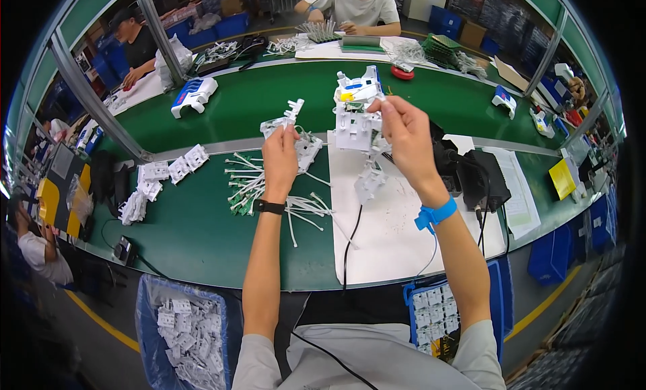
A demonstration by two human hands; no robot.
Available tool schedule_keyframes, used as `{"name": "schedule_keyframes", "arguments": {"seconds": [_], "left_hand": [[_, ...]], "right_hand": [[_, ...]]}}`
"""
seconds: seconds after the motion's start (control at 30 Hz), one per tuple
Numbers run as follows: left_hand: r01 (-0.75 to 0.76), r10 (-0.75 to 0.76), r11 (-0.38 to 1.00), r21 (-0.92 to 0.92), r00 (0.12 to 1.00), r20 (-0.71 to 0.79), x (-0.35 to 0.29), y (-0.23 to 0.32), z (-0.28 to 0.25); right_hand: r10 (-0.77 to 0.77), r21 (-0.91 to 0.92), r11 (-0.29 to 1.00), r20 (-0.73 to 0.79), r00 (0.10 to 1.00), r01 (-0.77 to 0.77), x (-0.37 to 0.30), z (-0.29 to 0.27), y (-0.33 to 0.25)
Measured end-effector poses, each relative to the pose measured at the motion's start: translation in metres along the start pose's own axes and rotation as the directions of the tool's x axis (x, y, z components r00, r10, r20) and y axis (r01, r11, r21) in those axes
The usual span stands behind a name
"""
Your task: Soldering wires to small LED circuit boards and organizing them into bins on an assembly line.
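Observation:
My left hand point(280, 154) is raised over the green bench, its fingers closed on a small white plastic bracket point(291, 113). My right hand point(406, 131) is pinched at the right edge of a larger white plastic assembly point(354, 124) with a yellow piece near its top. Whatever lies between those fingertips is too small to make out. Close to my left hand is another white plastic part point(308, 152). Under and beside my left wrist lies a bundle of white cables point(250, 181) with small green boards. Another white part point(370, 183) sits below the assembly, on the white sheet.
White plastic parts point(156, 171) line the bench at left. A black box with cords point(486, 178) stands at right. Below are a lined bin of white parts point(192, 336) and a blue tray point(434, 312). A green conveyor point(269, 87) runs behind; a co-worker point(356, 13) sits across it.

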State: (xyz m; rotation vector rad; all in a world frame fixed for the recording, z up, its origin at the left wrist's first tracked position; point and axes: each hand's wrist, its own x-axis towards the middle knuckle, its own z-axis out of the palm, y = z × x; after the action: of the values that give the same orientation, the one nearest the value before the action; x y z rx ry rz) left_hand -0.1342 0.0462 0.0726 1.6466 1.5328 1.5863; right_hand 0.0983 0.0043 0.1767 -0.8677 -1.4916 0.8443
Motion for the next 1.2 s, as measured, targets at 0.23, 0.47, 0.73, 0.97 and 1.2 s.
{"name": "schedule_keyframes", "arguments": {"seconds": [0.23, 0.47, 0.73, 0.97, 1.2], "left_hand": [[-0.042, 0.041, 0.985, -0.169, 0.999, -0.008, 0.007, 0.056, -0.018], [-0.081, 0.079, 0.965, -0.250, 0.997, -0.019, 0.013, 0.095, -0.032], [-0.168, 0.233, 0.793, -0.586, 0.972, 0.037, 0.018, 0.153, -0.032], [-0.055, 0.215, 0.694, -0.718, 0.967, 0.134, -0.004, 0.176, -0.019], [0.053, 0.102, 0.690, -0.722, 0.980, 0.170, -0.101, 0.190, -0.017]], "right_hand": [[-0.077, 0.182, 0.980, -0.045, 0.996, 0.084, -0.003, -0.031, -0.058], [-0.183, 0.192, 0.960, -0.132, 0.974, 0.206, -0.013, -0.056, -0.098], [-0.255, 0.175, 0.942, -0.174, 0.951, 0.285, -0.034, -0.078, -0.118], [-0.276, 0.129, 0.944, -0.192, 0.942, 0.303, -0.088, -0.120, -0.141], [-0.235, -0.156, 0.968, -0.300, 0.924, 0.195, -0.228, -0.165, -0.182]]}}
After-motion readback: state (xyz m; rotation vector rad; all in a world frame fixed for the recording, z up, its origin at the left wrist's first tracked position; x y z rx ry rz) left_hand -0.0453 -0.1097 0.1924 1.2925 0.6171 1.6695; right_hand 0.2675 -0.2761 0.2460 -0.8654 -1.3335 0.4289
